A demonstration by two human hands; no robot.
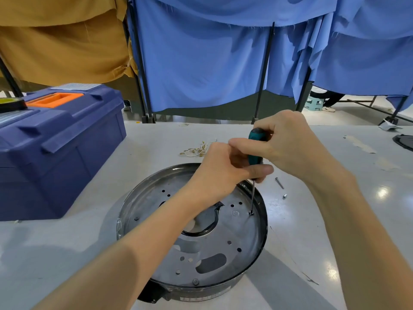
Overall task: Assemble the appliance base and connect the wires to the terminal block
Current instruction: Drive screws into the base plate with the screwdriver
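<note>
Two hands are wrapped round the screwdriver, right hand above left hand. Its tip is seated in a screw near the right rim of the base on the table; the shaft should be kept upright and pressed down.

Both bare forearms reach forward and converge, the right hand curled from above around the top of a teal-handled screwdriver while the left hand grips its lower handle, thumb pressed across the front.
</note>
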